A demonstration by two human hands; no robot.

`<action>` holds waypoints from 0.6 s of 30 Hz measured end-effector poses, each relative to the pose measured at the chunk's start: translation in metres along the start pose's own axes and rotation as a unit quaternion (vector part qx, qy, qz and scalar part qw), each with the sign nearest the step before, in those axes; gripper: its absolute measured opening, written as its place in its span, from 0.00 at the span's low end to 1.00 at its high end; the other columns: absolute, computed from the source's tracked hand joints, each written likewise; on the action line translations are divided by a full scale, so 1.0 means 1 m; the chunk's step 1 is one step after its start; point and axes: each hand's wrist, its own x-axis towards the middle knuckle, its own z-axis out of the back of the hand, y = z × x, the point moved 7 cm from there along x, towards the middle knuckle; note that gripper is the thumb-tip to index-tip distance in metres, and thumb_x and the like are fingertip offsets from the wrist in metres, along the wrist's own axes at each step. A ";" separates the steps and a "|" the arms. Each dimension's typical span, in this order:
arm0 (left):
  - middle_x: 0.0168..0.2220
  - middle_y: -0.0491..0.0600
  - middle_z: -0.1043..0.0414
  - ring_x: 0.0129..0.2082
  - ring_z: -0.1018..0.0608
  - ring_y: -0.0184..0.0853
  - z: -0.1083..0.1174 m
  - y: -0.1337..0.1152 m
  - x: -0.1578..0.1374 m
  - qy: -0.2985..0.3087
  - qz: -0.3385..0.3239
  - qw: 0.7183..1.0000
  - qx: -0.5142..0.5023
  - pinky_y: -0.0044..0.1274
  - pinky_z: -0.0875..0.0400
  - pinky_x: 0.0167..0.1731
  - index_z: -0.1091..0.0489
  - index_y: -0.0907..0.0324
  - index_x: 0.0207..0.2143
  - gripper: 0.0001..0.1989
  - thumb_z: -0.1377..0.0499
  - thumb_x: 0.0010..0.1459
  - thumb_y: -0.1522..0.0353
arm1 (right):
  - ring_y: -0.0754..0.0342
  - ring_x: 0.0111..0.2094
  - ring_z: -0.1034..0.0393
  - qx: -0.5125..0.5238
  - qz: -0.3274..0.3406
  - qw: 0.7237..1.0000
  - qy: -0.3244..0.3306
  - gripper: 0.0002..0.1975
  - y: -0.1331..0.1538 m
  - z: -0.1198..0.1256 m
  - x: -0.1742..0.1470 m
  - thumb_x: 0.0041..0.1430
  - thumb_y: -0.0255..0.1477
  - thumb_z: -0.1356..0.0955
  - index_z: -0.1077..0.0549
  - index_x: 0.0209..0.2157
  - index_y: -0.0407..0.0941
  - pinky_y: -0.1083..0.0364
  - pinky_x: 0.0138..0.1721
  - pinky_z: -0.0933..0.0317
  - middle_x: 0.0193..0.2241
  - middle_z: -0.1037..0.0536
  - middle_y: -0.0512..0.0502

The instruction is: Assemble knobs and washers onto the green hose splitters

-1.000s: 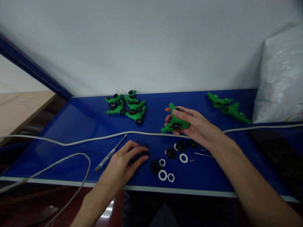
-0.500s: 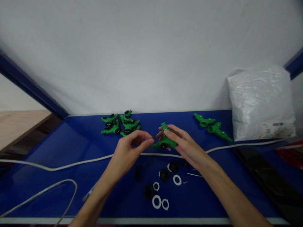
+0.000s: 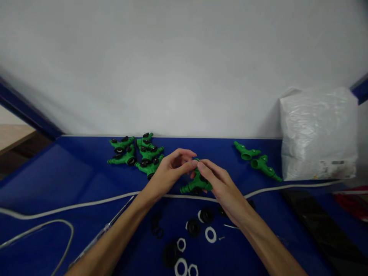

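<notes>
A green plastic Y-shaped hose splitter (image 3: pixel 191 186) with a black part on it is in my right hand (image 3: pixel 217 177), which is closed around its right side. My left hand (image 3: pixel 176 167) is closed in a pinch, thumb and forefinger at the splitter's upper arm. The two thumbs nearly meet there, and what sits between my left fingertips is hidden. Left of my hands lie several green splitters (image 3: pixel 148 153) with black knobs. Two green splitter bodies (image 3: pixel 260 164) without black knobs lie to the right.
White flat rings (image 3: pixel 211 234), black round caps (image 3: pixel 193 227), small black rings (image 3: pixel 159 232) and a screw (image 3: pixel 221 238) lie in front. A white cable (image 3: pixel 94 203) crosses the blue table. A wrapped white package (image 3: pixel 317 134) and a dark flat object (image 3: pixel 319 222) are at right.
My left hand has moved right, bringing the small black piece in its fingertips to the splitter's upper arm. The splitter has tilted and sits slightly lower in view. The camera view has shifted.
</notes>
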 end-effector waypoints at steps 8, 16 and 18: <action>0.28 0.45 0.25 0.29 0.27 0.28 -0.004 0.008 0.000 0.061 0.026 0.996 -0.058 0.23 0.35 0.34 0.21 0.62 0.43 0.16 0.33 0.60 0.58 | 0.57 0.35 0.35 0.020 0.028 0.999 -0.004 0.17 0.005 0.000 -0.001 0.69 0.46 0.34 0.22 0.39 0.48 0.56 0.37 0.42 0.32 0.26 0.53; 0.27 0.44 0.27 0.28 0.28 0.26 -0.012 0.006 -0.006 0.022 0.017 0.997 -0.071 0.21 0.34 0.32 0.23 0.61 0.39 0.14 0.34 0.61 0.58 | 0.55 0.38 0.31 0.058 0.052 0.997 -0.025 0.16 0.007 0.000 -0.002 0.69 0.44 0.33 0.21 0.37 0.48 0.55 0.43 0.40 0.33 0.23 0.52; 0.28 0.44 0.27 0.28 0.28 0.26 -0.016 0.007 -0.008 0.015 0.020 0.995 -0.093 0.20 0.34 0.31 0.24 0.61 0.37 0.15 0.34 0.61 0.57 | 0.55 0.37 0.31 0.069 0.060 0.995 -0.026 0.16 0.007 0.000 -0.002 0.70 0.44 0.33 0.21 0.35 0.48 0.54 0.43 0.39 0.32 0.23 0.52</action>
